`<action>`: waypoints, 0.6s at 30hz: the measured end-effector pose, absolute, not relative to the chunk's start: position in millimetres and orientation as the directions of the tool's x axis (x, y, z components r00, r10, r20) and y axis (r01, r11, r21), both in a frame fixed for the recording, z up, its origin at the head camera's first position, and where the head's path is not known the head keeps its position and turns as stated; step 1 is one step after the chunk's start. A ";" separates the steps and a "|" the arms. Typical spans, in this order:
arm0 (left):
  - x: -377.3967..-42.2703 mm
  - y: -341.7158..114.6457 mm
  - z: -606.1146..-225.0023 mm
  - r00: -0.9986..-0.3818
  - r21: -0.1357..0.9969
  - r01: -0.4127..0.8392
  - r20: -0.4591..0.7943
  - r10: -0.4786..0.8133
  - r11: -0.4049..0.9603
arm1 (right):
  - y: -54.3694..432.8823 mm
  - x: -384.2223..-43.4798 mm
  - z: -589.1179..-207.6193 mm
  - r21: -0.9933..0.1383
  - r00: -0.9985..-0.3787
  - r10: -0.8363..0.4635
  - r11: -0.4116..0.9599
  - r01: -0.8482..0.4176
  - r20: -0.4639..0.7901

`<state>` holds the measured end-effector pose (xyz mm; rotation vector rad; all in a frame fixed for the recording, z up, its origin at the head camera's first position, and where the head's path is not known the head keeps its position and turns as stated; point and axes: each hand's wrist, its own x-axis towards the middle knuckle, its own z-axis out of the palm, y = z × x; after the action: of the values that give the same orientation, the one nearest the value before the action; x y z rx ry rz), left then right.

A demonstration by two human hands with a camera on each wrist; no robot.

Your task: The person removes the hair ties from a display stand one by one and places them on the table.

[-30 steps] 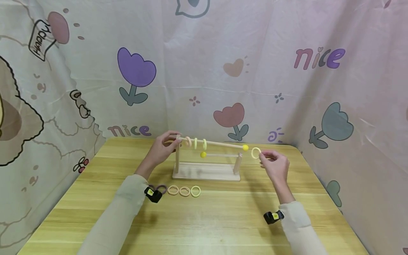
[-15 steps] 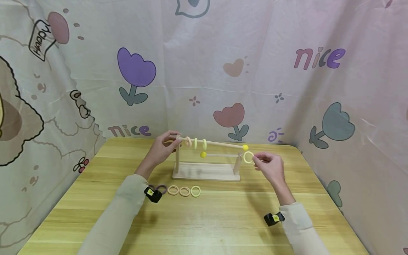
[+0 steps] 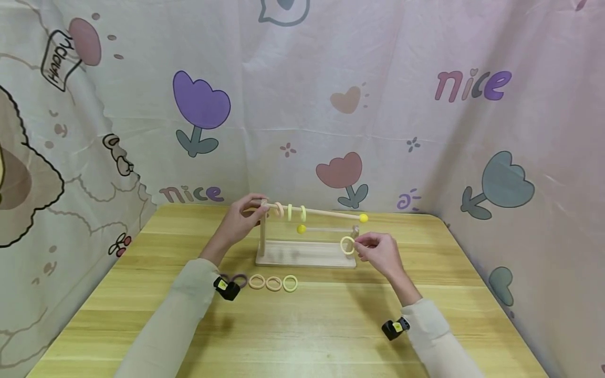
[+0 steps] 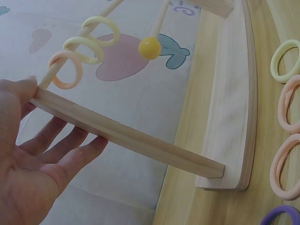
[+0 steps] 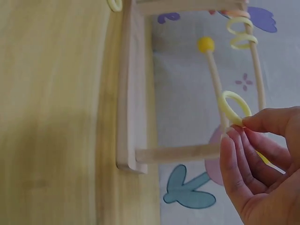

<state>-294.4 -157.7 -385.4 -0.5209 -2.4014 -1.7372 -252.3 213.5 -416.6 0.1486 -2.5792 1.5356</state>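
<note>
My left hand (image 3: pixel 242 218) grips the top of the left post (image 4: pixel 126 133) of a wooden stand (image 3: pixel 302 256), thumb on the post's top end. From that post a thin upper rod (image 3: pixel 331 213) reaches right to a yellow ball (image 3: pixel 363 218). One peach ring (image 3: pixel 280 210) and two pale yellow rings (image 4: pixel 96 57) hang on it near the left hand. My right hand (image 3: pixel 382 254) pinches another pale yellow ring (image 5: pixel 229 112) between thumb and fingertips, in front of the right post. The lower rod (image 3: pixel 328 230) extends left from that post, ending in a yellow ball (image 3: pixel 301 229).
On the wooden table (image 3: pixel 307 336), before the stand, lies a row of rings: a yellow ring (image 3: pixel 290 291), two peach rings (image 4: pixel 282 105) and purple ones (image 4: pixel 276 211) partly behind the left wrist camera (image 3: pixel 227 289). A patterned cloth (image 3: pixel 283 105) hangs behind the table.
My right hand has carried the pale yellow ring left and down, from beyond the upper rod's ball to before the right post. My left hand keeps its grip on the left post.
</note>
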 end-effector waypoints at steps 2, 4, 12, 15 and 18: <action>-294.4 -158.1 -385.8 -0.932 0.895 0.352 0.305 0.197 0.275 | 208.2 -252.5 -419.4 -0.861 -0.987 -0.045 0.484 -0.158 0.156; -294.2 -158.1 -386.4 -0.932 0.894 0.352 0.306 0.197 0.276 | 203.7 -252.3 -421.7 -0.858 -0.988 -0.074 0.489 -0.157 0.139; -294.2 -159.0 -385.8 -0.933 0.899 0.345 0.298 0.200 0.270 | 186.5 -252.2 -434.1 -0.849 -0.984 -0.162 0.505 -0.152 0.080; -294.4 -159.2 -385.4 -0.934 0.903 0.340 0.293 0.204 0.263 | 179.4 -251.6 -439.5 -0.848 -0.980 -0.192 0.509 -0.151 0.059; -294.7 -159.1 -385.8 -0.935 0.905 0.338 0.291 0.204 0.260 | 172.2 -250.7 -443.9 -0.846 -0.974 -0.224 0.512 -0.151 0.038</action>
<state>-294.7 -159.1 -385.8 -0.5184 -2.4003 -1.7694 -250.7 172.2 -443.9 0.3476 -2.7975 1.5519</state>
